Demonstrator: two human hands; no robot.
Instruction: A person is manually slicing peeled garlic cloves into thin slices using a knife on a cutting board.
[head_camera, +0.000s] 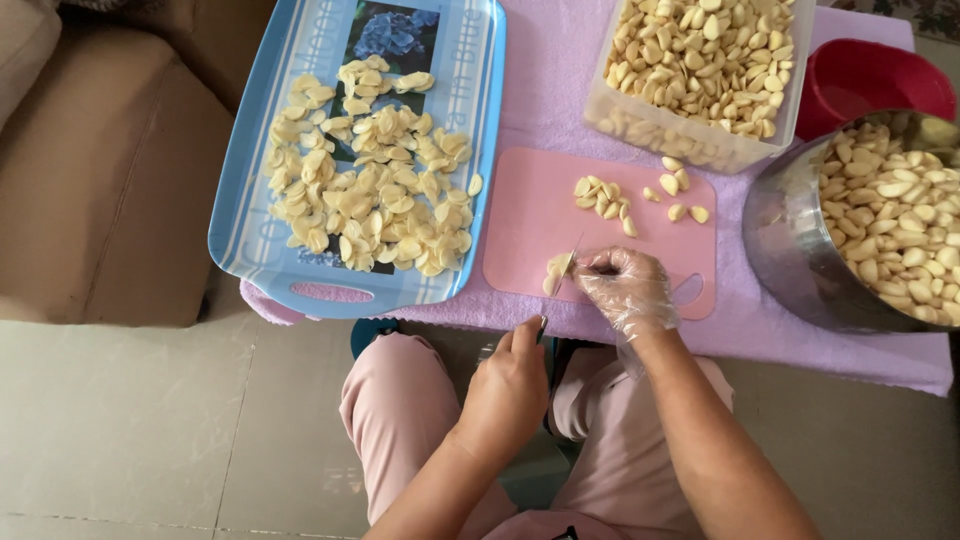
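While the right hand, in a clear plastic glove, pins a garlic clove w/ bent fingertips near the front edge of the pink cutting board, the bare left hand is clenched round a knife handle, thin blade angled up against the clove. Loose cloves & a few cut pcs lie further back on the board; blue tray of slices sits just left of it, clear tub of peeled cloves behind, steel bowl of cloves to the right w/ a red bowl behind that, all on a lilac cloth.
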